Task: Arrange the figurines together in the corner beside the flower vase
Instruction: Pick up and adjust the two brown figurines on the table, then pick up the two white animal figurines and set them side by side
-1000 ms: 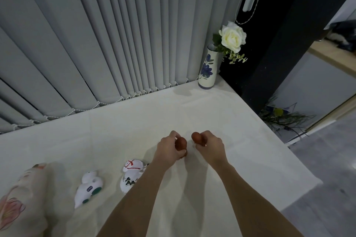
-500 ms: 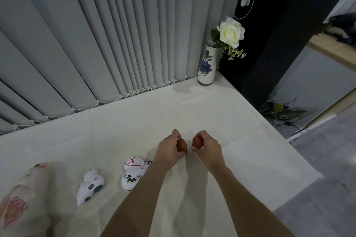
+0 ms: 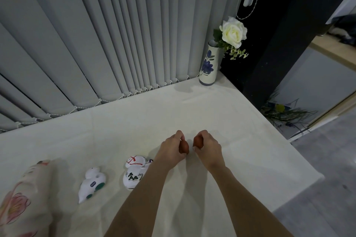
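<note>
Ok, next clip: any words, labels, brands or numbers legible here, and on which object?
None legible.
White ceramic vase with blue flower: painted decoration only, no text.
White horse figurine with red and black markings: brush marks, not lettering.
White figurine with green spots: small dark mark, too blurred to read.

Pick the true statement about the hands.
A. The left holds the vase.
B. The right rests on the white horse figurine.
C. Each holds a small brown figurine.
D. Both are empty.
C: the left hand and right hand each grip a brown figurine above the table.
</note>
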`<action>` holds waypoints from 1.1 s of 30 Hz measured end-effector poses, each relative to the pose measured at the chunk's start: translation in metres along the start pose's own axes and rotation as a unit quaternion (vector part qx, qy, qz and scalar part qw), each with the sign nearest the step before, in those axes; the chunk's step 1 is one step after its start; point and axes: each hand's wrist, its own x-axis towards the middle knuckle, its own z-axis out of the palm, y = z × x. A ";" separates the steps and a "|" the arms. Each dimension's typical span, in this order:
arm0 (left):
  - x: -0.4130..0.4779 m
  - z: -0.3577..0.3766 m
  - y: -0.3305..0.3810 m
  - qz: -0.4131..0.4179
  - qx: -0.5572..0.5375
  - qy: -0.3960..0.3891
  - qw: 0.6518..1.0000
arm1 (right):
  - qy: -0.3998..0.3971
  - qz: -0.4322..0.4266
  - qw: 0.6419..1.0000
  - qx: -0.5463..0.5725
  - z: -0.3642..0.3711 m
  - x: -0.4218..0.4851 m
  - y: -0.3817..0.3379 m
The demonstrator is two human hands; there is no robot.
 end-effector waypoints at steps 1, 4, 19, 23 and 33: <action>0.000 0.000 0.000 0.000 0.002 0.001 1.000 | 0.000 -0.001 1.000 -0.002 0.000 0.000 0.000; -0.001 0.001 0.000 0.005 0.003 0.000 1.000 | 0.000 -0.002 1.000 -0.002 0.001 0.000 0.000; -0.004 -0.006 0.001 -0.013 -0.011 -0.047 0.999 | -0.059 -0.036 0.997 0.025 -0.007 -0.005 0.005; -0.009 -0.021 0.003 -0.013 -0.040 -0.035 0.999 | -0.064 -0.061 0.996 0.015 -0.023 -0.006 -0.001; -0.039 -0.073 -0.001 -0.008 -0.007 0.040 0.999 | 0.016 -0.207 0.977 -0.055 -0.046 -0.005 -0.045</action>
